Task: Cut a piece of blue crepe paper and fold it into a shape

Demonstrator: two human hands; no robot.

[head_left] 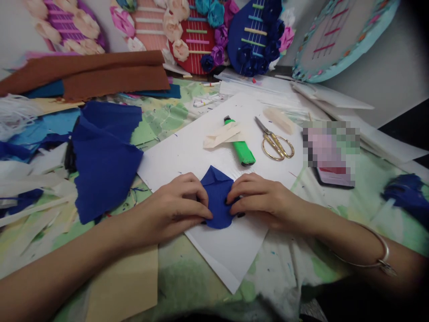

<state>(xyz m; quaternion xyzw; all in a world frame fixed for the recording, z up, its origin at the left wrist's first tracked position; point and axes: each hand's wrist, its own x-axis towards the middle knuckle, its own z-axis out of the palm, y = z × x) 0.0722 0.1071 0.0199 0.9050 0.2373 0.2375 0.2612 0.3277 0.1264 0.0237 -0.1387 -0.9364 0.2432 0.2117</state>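
Between my two hands is a small piece of dark blue crepe paper point(219, 205) with a pointed, creased top, over a white board point(231, 264). My left hand point(181, 203) pinches its left edge, thumb below and fingers above. On the opposite edge, my right hand point(258, 199) grips it with bent fingers; the thumb is partly hidden. Just beyond the paper lies a green-handled cutter point(244, 153) with cream paper strips point(221, 135) across it. Gold-handled scissors point(275, 141) rest to its right, blades pointing away.
Larger blue crepe paper point(105, 165) and scraps cover the left side. Brown crepe paper point(117, 74) lies behind. Flower-trimmed, guitar-like decorations, including a blue one point(251, 40), lean at the back. A phone-like object point(335, 179), partly blurred, and a blue bundle point(407, 194) sit right.
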